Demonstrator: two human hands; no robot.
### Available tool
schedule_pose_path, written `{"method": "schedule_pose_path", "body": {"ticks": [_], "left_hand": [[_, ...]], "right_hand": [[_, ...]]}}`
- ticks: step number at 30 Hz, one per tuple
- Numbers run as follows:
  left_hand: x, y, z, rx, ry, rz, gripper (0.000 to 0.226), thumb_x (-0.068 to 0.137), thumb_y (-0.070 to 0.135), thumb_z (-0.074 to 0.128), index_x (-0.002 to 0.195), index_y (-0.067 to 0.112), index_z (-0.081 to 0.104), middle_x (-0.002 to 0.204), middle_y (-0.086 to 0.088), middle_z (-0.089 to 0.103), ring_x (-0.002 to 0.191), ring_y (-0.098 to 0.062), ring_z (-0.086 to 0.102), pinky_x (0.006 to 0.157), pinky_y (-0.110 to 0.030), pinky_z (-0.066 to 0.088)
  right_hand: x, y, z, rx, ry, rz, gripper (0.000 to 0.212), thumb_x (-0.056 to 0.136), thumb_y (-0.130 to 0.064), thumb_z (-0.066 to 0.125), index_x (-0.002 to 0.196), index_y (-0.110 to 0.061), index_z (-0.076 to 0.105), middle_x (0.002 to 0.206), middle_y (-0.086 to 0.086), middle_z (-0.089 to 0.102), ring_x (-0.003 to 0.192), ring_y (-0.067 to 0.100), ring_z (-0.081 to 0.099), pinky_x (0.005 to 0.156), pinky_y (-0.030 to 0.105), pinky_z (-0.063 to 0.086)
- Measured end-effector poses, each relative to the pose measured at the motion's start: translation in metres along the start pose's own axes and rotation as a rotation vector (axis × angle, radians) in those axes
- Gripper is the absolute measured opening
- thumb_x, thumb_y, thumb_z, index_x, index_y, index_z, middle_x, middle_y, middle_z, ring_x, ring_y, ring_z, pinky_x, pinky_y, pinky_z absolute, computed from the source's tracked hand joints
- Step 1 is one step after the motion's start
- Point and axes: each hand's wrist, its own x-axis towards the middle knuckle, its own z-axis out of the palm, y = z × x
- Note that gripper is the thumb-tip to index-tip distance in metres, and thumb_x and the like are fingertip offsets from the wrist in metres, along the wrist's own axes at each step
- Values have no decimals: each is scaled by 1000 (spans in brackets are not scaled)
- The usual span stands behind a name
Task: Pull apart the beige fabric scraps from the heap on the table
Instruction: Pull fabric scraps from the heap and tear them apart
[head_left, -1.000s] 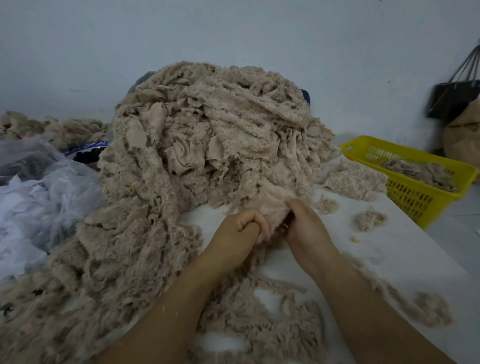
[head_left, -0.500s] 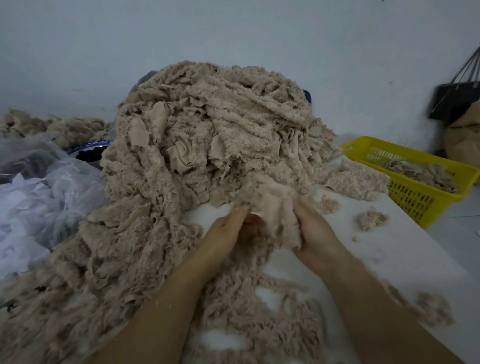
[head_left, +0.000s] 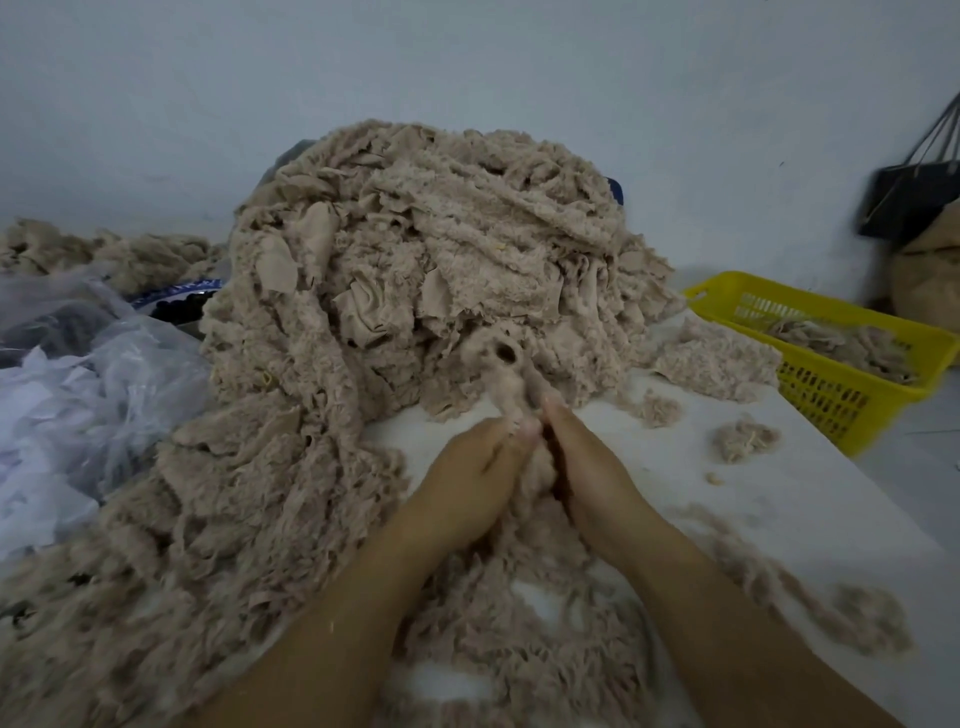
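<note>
A tall heap of beige fabric scraps (head_left: 426, 260) fills the middle of the white table (head_left: 779, 509) and spills down its left side. At the heap's front foot, a narrow fuzzy beige scrap (head_left: 511, 382) stands up between my two hands. My left hand (head_left: 467, 478) pinches its lower part with the fingertips. My right hand (head_left: 592, 478) grips the same scrap from the right side, fingers pressed against the left hand's fingertips. More loose scraps (head_left: 509, 639) lie under my forearms.
A yellow plastic basket (head_left: 841, 384) holding some beige scraps stands at the table's right edge. Crumpled clear and white plastic bags (head_left: 78, 405) lie on the left. Small tufts (head_left: 743, 439) dot the table. A dark bag (head_left: 909, 197) hangs on the wall at the right.
The wide clump spread between my hands has narrowed to a thin upright scrap. Both hands have come together at its base and drawn slightly toward me.
</note>
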Motion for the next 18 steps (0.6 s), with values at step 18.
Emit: {"method": "schedule_pose_path", "body": {"ticks": [18], "left_hand": [[6, -6, -3, -559, 70, -322, 52, 73, 76, 57, 87, 30, 77, 94, 10, 76, 97, -10, 70, 86, -26, 53]], "right_hand": [[-5, -3, 2, -435, -89, -359, 36, 102, -38, 48, 68, -26, 49, 60, -17, 48, 57, -1, 43, 56, 16, 36]]}}
